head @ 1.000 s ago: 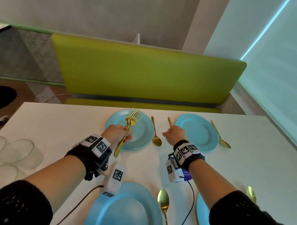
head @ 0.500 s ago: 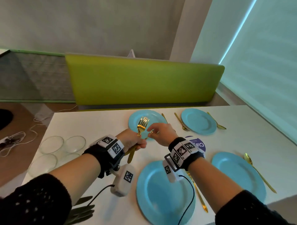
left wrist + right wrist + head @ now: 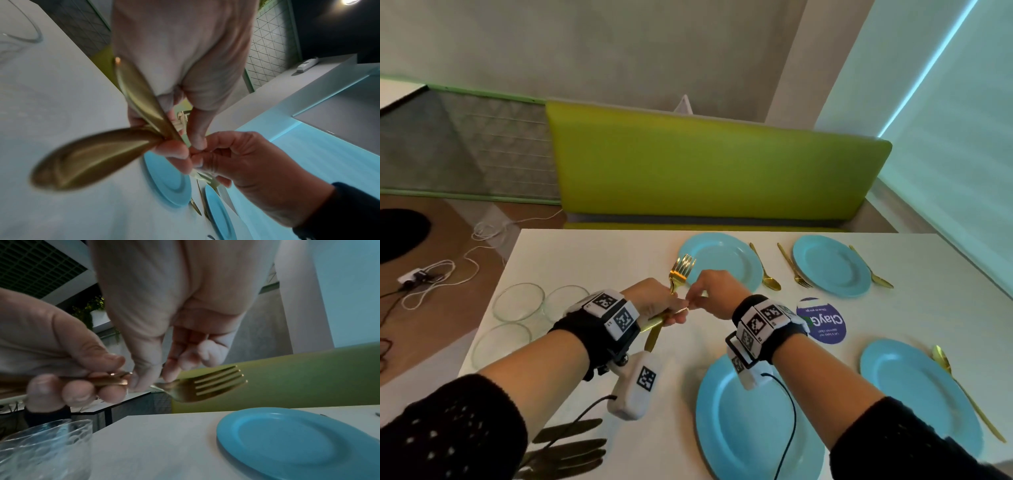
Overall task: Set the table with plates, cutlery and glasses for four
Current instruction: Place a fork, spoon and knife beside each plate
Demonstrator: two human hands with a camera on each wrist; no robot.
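Observation:
My left hand (image 3: 674,313) grips a small bundle of gold forks (image 3: 681,270), tines up, above the white table (image 3: 592,260). Two handles (image 3: 92,155) stick out below the fist. My right hand (image 3: 693,301) meets it and pinches the neck of one fork (image 3: 209,384) between thumb and forefinger. Four blue plates are laid out: far left (image 3: 722,260), far right (image 3: 832,265), near centre (image 3: 750,421), near right (image 3: 917,394). Gold spoons (image 3: 765,270) lie to the right of three plates. One fork (image 3: 792,265) lies left of the far right plate.
Three empty glasses (image 3: 518,301) stand grouped at the table's left edge. A purple round sticker (image 3: 822,320) sits between the plates. A green bench (image 3: 705,171) runs behind the far edge. Cables (image 3: 431,274) lie on the floor to the left.
My right hand left the fork beside the far right plate and came back to the bundle. Both hands and the view drew back toward the near side of the table.

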